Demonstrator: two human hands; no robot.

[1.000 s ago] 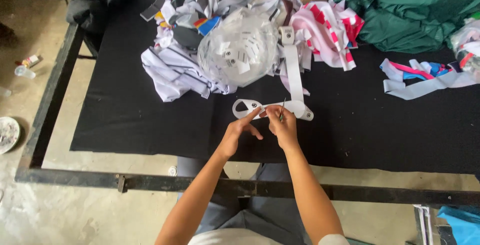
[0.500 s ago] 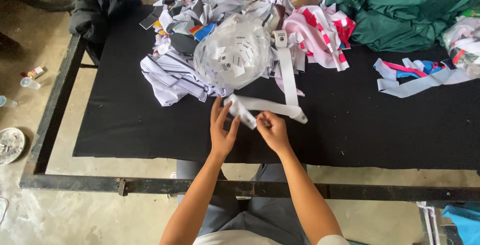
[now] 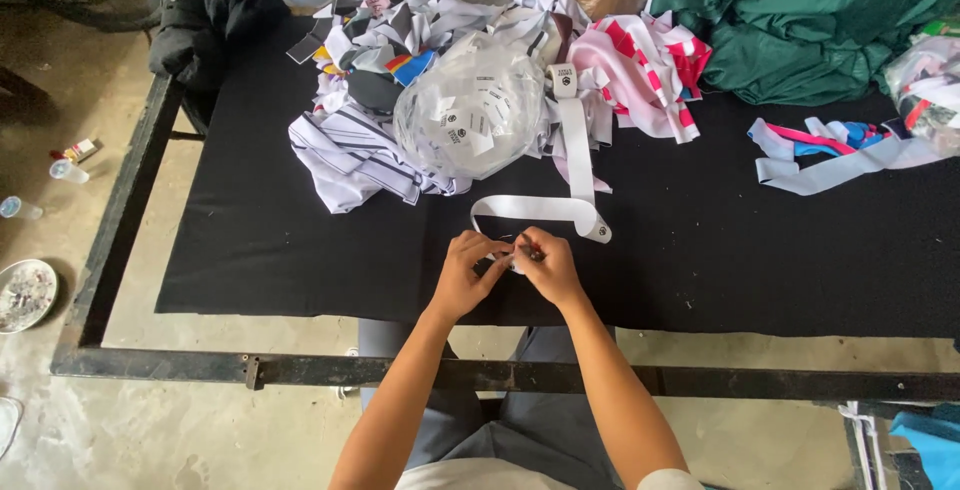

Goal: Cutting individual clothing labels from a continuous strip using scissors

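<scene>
A long white fabric strip (image 3: 560,208) with small dark printed marks runs from the cloth pile down over the black table top (image 3: 300,250) and curls back toward me. My left hand (image 3: 468,268) and my right hand (image 3: 545,262) meet at the strip's near end, fingers pinched together on it. A small dark tool may be in my right fingers, too small to tell. Just beyond my hands lies a clear plastic bag of small white labels (image 3: 480,110).
A heap of striped and pink-white cloth pieces (image 3: 640,70) covers the far middle. Green fabric (image 3: 820,20) lies far right, loose coloured strips (image 3: 830,155) at right, a dark garment (image 3: 205,10) far left. The metal table frame (image 3: 500,375) runs along the near edge.
My hands drew back toward me with the strip's end, and the strip's loop now lies flatter and longer on the table. The view shifted slightly.
</scene>
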